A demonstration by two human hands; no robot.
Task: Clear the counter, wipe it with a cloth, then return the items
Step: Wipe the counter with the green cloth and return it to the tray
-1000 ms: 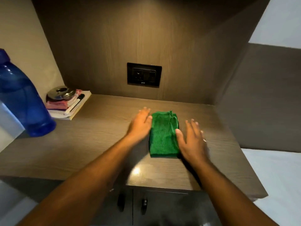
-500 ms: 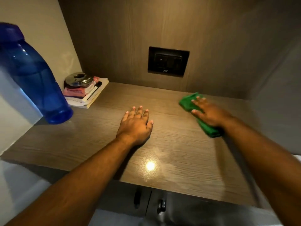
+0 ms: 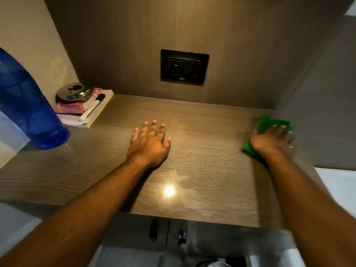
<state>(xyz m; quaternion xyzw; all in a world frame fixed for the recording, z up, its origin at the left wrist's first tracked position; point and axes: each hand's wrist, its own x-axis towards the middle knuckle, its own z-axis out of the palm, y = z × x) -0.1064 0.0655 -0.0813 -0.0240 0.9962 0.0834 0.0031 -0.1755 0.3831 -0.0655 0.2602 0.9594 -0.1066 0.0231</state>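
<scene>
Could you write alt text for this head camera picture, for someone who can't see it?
A person's right hand presses a green cloth onto the far right of a wooden counter, while the left hand rests flat near the middle. At the left stand a blue bottle and a small stack of books; a black socket sits on the back wall.

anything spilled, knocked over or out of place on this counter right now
Nothing spilled or tipped. One oddity: the blue bottle and the stack of books with a metal dish sit on the counter at the left while the right hand wipes with the green cloth.
</scene>
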